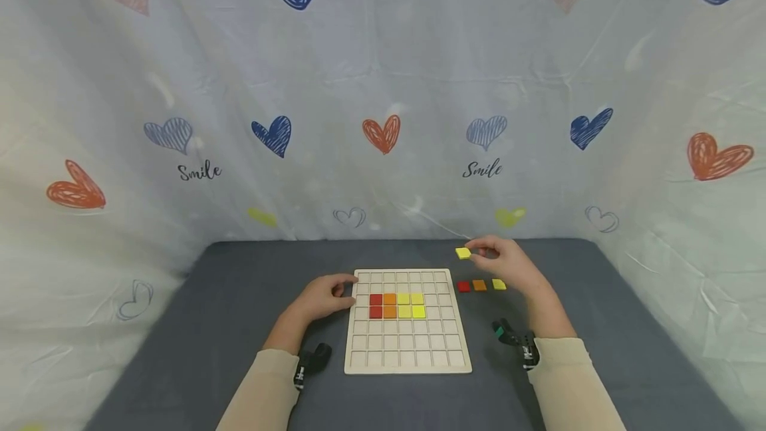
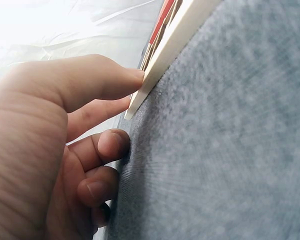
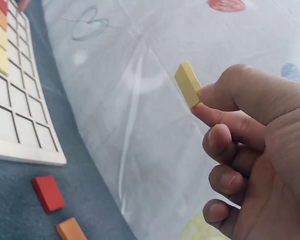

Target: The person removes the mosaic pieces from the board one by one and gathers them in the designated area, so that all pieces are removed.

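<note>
A pale wooden grid board [image 1: 407,351] lies on the grey table, with red, orange and yellow tiles [image 1: 397,305] filling two rows near its top. My left hand [image 1: 326,296] rests against the board's left edge [image 2: 162,57], thumb and a finger touching it, the other fingers curled on the cloth. My right hand [image 1: 499,259] is raised right of the board's far corner and pinches a yellow tile [image 1: 463,253] [image 3: 188,84] between thumb and forefinger. Below that hand a red tile [image 1: 463,287] [image 3: 48,193], an orange tile [image 1: 479,285] [image 3: 71,230] and a yellow tile [image 1: 499,284] lie in a row on the table.
A white sheet printed with hearts [image 1: 383,133] hangs close behind and around the grey table [image 1: 227,324]. Most of the board's lower cells [image 1: 407,344] hold no tiles.
</note>
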The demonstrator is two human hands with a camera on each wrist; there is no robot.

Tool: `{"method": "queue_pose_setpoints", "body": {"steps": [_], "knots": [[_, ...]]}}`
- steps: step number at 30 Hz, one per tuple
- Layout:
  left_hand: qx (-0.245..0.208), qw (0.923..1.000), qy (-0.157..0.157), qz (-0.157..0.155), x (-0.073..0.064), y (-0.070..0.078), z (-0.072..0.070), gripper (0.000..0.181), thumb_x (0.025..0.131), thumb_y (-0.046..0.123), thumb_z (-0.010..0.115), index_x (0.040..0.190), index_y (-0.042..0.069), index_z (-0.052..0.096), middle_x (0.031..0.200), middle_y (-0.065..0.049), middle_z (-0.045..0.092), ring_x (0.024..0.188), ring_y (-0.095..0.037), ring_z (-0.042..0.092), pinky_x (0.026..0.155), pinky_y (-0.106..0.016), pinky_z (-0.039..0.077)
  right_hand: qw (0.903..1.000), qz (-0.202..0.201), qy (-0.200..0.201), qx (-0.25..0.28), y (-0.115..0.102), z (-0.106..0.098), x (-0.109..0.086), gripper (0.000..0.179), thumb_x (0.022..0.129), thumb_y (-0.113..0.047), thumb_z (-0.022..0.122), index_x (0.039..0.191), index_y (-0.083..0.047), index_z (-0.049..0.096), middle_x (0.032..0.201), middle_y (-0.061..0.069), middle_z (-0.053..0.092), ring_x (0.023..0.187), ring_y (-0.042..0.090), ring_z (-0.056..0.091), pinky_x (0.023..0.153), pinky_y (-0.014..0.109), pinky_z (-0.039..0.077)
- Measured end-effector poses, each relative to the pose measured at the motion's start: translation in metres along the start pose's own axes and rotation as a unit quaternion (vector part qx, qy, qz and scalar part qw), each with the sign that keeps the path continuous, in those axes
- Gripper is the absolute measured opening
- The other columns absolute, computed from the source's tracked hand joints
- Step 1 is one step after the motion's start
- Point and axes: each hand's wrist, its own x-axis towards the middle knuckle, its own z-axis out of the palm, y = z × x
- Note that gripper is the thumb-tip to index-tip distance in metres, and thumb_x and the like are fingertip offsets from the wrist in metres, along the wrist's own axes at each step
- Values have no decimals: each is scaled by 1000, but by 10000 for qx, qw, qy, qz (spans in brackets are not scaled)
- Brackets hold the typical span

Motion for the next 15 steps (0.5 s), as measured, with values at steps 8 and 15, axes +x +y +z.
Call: {"method": "queue_pose_setpoints", "body": {"steps": [8, 15], "knots": [[-28, 9999, 40, 97, 2, 0, -1, 43, 90, 21, 79, 132, 14, 70, 70, 2, 47, 59, -12, 40, 61, -32, 35, 9998, 2, 107, -196, 4, -21, -2, 31, 102, -20, 68, 128, -4, 69, 129, 15, 62, 110, 29, 56, 91, 48, 48], [-10, 9999, -50, 97, -1, -3, -2, 44, 90, 21, 79, 133, 14, 69, 68, 2, 47, 57, -12, 38, 59, -31, 35, 9993, 46, 130, -341, 12, -29, -9, 31, 102, -18, 67, 128, -2, 69, 126, 18, 62, 106, 30, 55, 90, 48, 47]]}}
